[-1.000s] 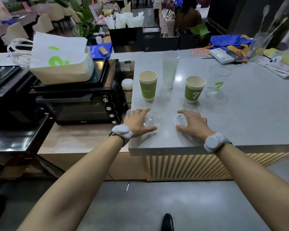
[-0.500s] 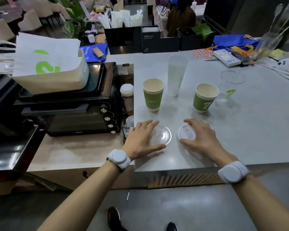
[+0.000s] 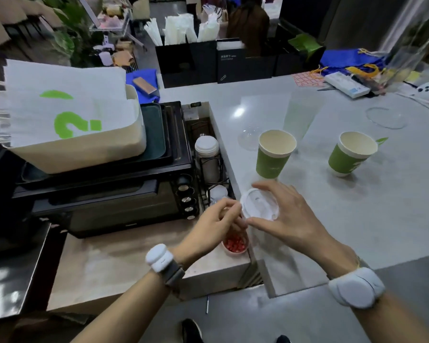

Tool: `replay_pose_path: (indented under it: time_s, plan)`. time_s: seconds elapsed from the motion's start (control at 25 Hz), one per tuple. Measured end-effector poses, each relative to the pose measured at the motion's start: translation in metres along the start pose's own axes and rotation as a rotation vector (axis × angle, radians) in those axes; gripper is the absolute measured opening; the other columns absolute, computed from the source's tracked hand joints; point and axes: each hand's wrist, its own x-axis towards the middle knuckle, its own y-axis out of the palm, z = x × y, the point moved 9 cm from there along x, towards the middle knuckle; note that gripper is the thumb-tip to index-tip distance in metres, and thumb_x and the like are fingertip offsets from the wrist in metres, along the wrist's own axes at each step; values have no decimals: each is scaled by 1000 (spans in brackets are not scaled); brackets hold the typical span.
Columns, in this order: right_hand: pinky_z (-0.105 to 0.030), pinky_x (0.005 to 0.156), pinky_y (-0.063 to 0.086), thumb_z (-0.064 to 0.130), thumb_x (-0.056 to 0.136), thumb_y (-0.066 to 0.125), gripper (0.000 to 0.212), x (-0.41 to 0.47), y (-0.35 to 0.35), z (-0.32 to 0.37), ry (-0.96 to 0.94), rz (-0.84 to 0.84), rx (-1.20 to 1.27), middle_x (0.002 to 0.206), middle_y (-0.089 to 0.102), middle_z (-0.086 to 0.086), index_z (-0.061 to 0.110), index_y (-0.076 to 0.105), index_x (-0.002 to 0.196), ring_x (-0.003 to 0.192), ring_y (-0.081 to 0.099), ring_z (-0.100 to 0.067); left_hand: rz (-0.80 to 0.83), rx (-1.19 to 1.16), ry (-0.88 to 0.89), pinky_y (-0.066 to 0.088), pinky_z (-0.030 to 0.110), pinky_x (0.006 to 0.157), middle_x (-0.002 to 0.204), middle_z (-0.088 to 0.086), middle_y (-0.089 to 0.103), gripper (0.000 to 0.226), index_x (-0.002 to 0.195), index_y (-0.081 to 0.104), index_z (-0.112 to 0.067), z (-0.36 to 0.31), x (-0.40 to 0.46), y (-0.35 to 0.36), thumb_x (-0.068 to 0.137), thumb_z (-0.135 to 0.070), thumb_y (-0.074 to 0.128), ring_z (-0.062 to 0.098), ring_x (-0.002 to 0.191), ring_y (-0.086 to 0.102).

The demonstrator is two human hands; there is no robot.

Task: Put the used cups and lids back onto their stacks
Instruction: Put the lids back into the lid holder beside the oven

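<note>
My right hand (image 3: 290, 216) holds a white flat lid (image 3: 259, 205) just above the grey counter's (image 3: 357, 219) left edge. My left hand (image 3: 216, 220) hovers beside it, fingers pinched at the lid's left rim; whether they grip anything is unclear. Two green paper cups stand open on the counter, one close (image 3: 274, 157) and one to the right (image 3: 349, 154). A tall clear plastic cup (image 3: 300, 115) stands behind them. A clear domed lid (image 3: 248, 138) lies left of the near cup. White lid stacks (image 3: 206, 147) sit in a wire rack below the counter edge.
A black oven (image 3: 109, 194) carries a tray with a white paper bag (image 3: 67, 107). A small bowl of red pieces (image 3: 234, 245) sits under my left hand. Another clear cup rim (image 3: 385, 117) lies far right. Black holders with straws (image 3: 196, 60) line the back.
Both hands lifted off the counter and moved left toward the rack. My right hand picked up the white lid. The clear lid is no longer under my left hand.
</note>
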Motion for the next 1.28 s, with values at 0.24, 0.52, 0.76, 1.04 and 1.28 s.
replay_pose_path:
  time_s: [0.24,0.52,0.76,1.04,1.28]
  plan:
    - [-47,103,44,44,77,88,68,24,46,34,-5,-7,12,129,65,9,26,60,136,122,56,-20,55,-235,-90,49,19,58,76,2,75,25,87,67,-13,24,3,-44,107,-25,59,16,68,69]
    - [-26,98,41,47,76,87,69,63,70,43,-7,-33,20,129,63,10,26,60,135,118,54,-15,-2,-312,-114,44,17,57,70,3,72,27,86,64,-6,28,24,-82,108,-21,58,11,63,69]
    - [-29,97,41,55,73,86,76,101,72,35,10,-33,-8,128,63,8,26,58,137,116,53,-17,-92,-368,-83,44,12,53,66,-1,70,30,79,64,-10,21,50,-102,107,-17,57,6,58,65]
    - [-32,95,43,49,74,86,79,169,69,25,38,-29,-29,131,65,0,26,53,141,120,58,-25,-155,-393,-168,57,21,63,96,15,82,45,114,69,-11,41,77,-115,112,-45,39,17,75,76]
    - [-41,101,45,43,80,82,76,256,95,14,89,-24,-109,134,60,-11,22,49,144,124,55,-36,-156,-352,-191,55,20,61,90,16,81,44,111,69,-9,54,79,-130,114,-39,37,14,70,73]
